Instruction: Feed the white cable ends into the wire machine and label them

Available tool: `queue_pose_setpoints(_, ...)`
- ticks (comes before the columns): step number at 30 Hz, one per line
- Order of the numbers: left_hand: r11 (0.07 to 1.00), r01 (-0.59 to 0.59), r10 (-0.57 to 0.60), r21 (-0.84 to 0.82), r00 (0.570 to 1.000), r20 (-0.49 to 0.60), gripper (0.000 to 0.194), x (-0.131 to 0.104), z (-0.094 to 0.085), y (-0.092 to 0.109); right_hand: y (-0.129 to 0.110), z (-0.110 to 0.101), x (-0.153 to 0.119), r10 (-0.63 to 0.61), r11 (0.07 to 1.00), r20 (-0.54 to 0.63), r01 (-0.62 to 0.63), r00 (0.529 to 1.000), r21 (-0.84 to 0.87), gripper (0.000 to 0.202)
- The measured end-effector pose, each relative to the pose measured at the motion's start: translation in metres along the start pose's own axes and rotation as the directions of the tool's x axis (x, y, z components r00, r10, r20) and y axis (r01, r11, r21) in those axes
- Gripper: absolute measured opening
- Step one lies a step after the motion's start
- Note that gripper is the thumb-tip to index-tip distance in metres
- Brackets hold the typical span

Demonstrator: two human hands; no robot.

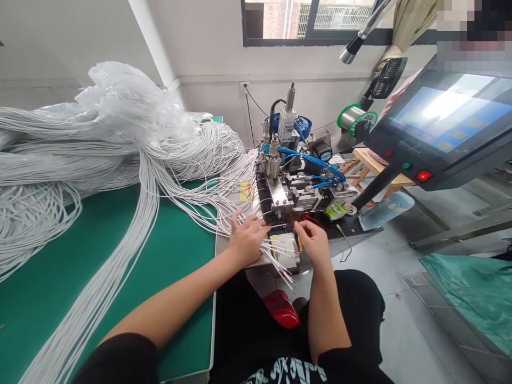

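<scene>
My left hand (247, 241) lies over a bundle of white cables (224, 213) in front of the machine (280, 176). Its fingers are curled round a cable whose stripped end points right, toward the machine's front. Several cable ends (282, 266) with reddish tips stick out below that hand. My right hand (314, 239) is just right of the cable end, thumb and forefinger pinched together; whatever sits between them is too small to make out. A pale block with a yellow label (286, 250) lies between the hands.
Large coils of white cable (192, 154), partly under clear plastic (132, 101), lie on the green table (180, 266). A touchscreen panel (448, 122) stands at the right, near a green-rimmed solder spool (356, 120). A red object (282, 309) is below. Part of a person shows at the upper right.
</scene>
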State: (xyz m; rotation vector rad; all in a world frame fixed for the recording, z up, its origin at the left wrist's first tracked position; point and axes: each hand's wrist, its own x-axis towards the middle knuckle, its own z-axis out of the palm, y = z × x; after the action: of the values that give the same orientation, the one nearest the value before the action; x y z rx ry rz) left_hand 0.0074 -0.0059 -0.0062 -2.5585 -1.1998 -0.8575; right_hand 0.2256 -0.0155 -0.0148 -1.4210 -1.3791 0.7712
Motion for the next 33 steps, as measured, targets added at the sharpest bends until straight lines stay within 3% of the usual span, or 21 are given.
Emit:
queue_pose_setpoints(3, 1.000, 0.001, -0.001, 0.002, 1.000, 0.000, 0.029, 0.000, -0.001, 0.001, -0.022, -0.012, -0.011, -0.131, 0.990, 0.153, 0.138, 0.980, -0.037, 0.027)
queue_pose_setpoints(6, 1.000, 0.006, -0.007, 0.004, 1.000, 0.010, 0.027, 0.001, -0.001, 0.001, -0.035, -0.017, -0.016, -0.224, 0.961, 0.327, 0.265, 0.918, -0.084, 0.019)
queue_pose_setpoints(9, 1.000, 0.009, -0.009, 0.003, 1.000, 0.009, 0.026, 0.001, 0.000, 0.001, -0.036, -0.015, -0.016, -0.268, 0.938, 0.392, 0.331, 0.880, -0.104, 0.013)
queue_pose_setpoints(17, 1.000, -0.001, 0.001, 0.016, 1.000, -0.023, 0.027, 0.001, 0.002, 0.001, -0.032, -0.005, -0.013, -0.273, 0.936, 0.322, 0.327, 0.906, -0.127, 0.015)
queue_pose_setpoints(24, 1.000, 0.009, -0.009, 0.018, 0.999, -0.031, 0.027, 0.000, 0.003, 0.002, -0.021, 0.002, -0.006, -0.125, 0.991, 0.208, 0.134, 0.970, -0.026, 0.020)
queue_pose_setpoints(33, 1.000, 0.013, -0.013, 0.011, 1.000, -0.029, 0.029, 0.000, 0.004, 0.002, -0.014, 0.012, 0.000, 0.036, 0.997, 0.148, -0.045, 0.988, 0.061, 0.026)
